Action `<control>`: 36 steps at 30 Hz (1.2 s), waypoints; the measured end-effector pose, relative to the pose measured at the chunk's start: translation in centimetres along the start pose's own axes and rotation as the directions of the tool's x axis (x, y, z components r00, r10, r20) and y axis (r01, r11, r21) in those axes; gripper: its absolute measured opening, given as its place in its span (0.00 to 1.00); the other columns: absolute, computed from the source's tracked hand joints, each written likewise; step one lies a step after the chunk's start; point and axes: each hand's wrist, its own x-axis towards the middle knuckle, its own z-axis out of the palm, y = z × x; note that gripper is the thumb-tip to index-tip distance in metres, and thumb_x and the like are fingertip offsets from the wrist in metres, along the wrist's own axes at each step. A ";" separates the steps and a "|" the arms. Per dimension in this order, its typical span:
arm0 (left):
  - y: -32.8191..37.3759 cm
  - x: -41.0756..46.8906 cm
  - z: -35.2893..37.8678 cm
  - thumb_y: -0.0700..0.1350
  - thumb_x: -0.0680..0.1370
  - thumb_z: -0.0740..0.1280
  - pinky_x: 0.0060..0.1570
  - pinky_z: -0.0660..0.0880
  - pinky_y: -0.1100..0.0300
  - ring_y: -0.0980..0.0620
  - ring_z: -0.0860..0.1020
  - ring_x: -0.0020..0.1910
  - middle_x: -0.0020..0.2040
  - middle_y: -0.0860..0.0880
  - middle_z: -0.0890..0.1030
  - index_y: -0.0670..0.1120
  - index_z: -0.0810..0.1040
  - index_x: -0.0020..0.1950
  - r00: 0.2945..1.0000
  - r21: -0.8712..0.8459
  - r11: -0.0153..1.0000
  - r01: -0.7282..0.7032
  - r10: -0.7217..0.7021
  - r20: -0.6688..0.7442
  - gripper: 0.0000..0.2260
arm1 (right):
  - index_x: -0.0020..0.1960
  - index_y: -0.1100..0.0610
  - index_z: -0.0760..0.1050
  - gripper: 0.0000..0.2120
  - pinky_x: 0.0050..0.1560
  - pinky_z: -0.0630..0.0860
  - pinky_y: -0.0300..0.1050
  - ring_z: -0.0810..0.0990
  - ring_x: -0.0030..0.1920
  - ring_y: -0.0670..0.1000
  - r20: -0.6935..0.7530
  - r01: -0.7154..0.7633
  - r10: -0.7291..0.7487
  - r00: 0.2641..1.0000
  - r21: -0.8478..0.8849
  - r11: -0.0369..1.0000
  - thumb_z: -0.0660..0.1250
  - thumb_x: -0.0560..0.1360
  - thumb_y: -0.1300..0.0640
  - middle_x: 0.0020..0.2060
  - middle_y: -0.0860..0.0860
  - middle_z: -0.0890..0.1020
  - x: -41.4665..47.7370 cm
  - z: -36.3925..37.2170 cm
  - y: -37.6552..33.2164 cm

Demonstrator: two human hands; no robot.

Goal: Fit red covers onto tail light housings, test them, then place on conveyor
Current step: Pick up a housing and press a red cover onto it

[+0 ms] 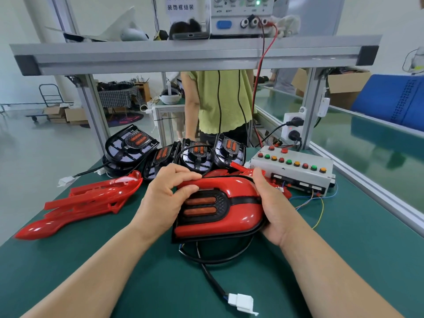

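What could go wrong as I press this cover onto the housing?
The red cover may not be fully seated: the housing rim shows along its near edge. The cable and white connector lie loose on the mat and could snag when the left hand and right hand lift the housing.

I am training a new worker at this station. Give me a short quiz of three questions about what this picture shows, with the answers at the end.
1. True or false: the white connector lies loose on the green mat, plugged into nothing.
2. How is the tail light with its red cover held? A. by one hand B. by both hands C. by no hand
3. Fill in: the conveyor runs on the person's ____ side.
Key: 1. true; 2. B, the left hand and the right hand both grip it; 3. right.
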 end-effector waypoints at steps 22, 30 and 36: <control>-0.4 0.1 0.0 0.33 0.74 0.72 0.54 0.73 0.68 0.56 0.78 0.51 0.48 0.52 0.79 0.54 0.84 0.49 1.000 -0.129 0.991 -0.023 0.023 0.001 0.16 | 0.43 0.47 0.87 0.19 0.43 0.84 0.52 0.87 0.44 0.56 -0.141 -0.022 0.035 0.989 0.094 0.995 0.61 0.81 0.41 0.47 0.55 0.87 0.7 -0.4 0.2; -0.3 0.0 0.1 0.34 0.75 0.71 0.54 0.72 0.70 0.57 0.78 0.52 0.48 0.54 0.79 0.53 0.84 0.52 0.999 -0.059 0.998 -0.035 0.036 0.028 0.14 | 0.45 0.47 0.87 0.19 0.45 0.84 0.53 0.87 0.45 0.56 -0.136 -0.032 0.038 0.990 0.052 0.998 0.59 0.81 0.41 0.47 0.55 0.87 0.5 -0.5 0.2; -0.2 0.1 0.2 0.34 0.75 0.72 0.54 0.71 0.71 0.54 0.77 0.53 0.49 0.54 0.78 0.49 0.85 0.53 0.998 0.002 0.998 -0.062 0.062 0.018 0.12 | 0.44 0.47 0.87 0.22 0.47 0.83 0.52 0.87 0.46 0.56 -0.143 -0.048 0.049 0.989 0.014 0.999 0.57 0.82 0.40 0.48 0.55 0.87 0.6 -0.5 0.2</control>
